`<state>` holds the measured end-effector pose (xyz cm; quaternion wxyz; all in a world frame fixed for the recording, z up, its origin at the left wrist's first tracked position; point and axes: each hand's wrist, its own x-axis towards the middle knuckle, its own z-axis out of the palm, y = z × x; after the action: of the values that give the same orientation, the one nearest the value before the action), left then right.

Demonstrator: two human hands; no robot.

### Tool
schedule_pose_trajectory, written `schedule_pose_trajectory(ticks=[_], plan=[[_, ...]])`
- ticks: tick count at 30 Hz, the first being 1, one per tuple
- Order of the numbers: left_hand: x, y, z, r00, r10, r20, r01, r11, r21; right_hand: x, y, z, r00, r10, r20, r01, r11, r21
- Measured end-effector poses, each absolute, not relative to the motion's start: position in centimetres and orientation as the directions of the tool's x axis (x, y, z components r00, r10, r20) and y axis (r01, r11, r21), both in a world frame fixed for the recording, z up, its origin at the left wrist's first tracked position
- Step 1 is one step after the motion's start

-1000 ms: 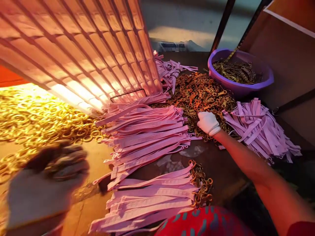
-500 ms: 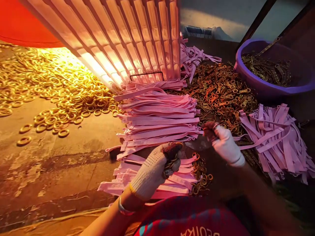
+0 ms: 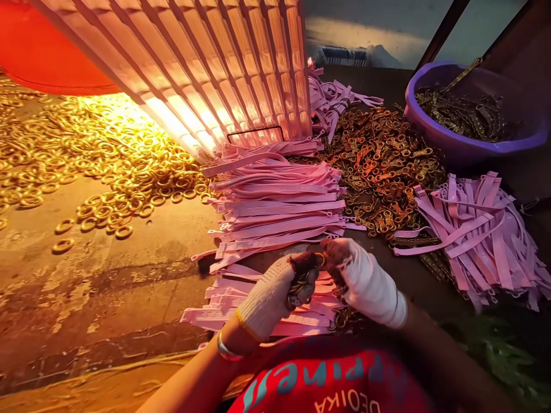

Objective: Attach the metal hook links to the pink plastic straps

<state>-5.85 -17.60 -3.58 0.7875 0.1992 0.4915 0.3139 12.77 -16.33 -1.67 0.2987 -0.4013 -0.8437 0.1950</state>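
My left hand (image 3: 275,292), in a white knit glove with dark fingertips, is closed round a bunch of gold rings at the lower middle. My right hand (image 3: 365,281), also gloved, is pinched on a small metal piece and touches the left hand's fingertips. Both hands hover over a low stack of pink straps (image 3: 241,312) with metal clasps fitted at their right ends. A taller stack of pink straps (image 3: 279,206) lies just beyond. A heap of bronze metal clasps (image 3: 383,166) spreads behind my right hand.
Gold rings (image 3: 99,166) lie scattered over the worn floor at the left. A slatted plastic crate (image 3: 206,63) leans overhead. A purple basin (image 3: 473,143) with metal parts sits at the upper right. Loose pink straps (image 3: 482,235) pile at the right.
My right hand came back from the clasp heap to meet the left. My left hand swung from the lower left to the middle, holding rings. The camera turned left.
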Motion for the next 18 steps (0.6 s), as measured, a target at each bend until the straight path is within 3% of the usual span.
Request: schedule_pose_trajectory(ticks=[3,6,9,14,18], plan=[[-5.7,-17.6,-4.4,0.306,0.648,-0.698,-0.393,0.754,0.527,12.6,-17.2,-2.6,-0.554,0.733,0.396,0.669,0.675,-0.312],[-5.7,-17.6,-4.3,0.386,0.610,-0.692,-0.314,0.792,0.524,12.7,-17.5,-3.3,-0.526,0.731,0.434,0.724,0.653,-0.222],[-5.9,-17.7,-3.3,0.433,0.662,-0.612,-0.193,0.731,0.654,13.2,-17.4,-3.1,-0.497,0.776,0.389,0.751,0.609,-0.255],[-5.7,-19.0,-2.1,0.242,0.861,-0.447,-0.084,0.477,0.875,13.9,-17.9,-2.3,-0.571,0.795,0.205,0.663,0.594,-0.456],[-5.4,-19.6,-1.8,0.269,0.868,-0.418,0.005,0.433,0.901,13.8,-18.6,-2.3,-0.538,0.841,0.057,0.745,0.506,-0.434]])
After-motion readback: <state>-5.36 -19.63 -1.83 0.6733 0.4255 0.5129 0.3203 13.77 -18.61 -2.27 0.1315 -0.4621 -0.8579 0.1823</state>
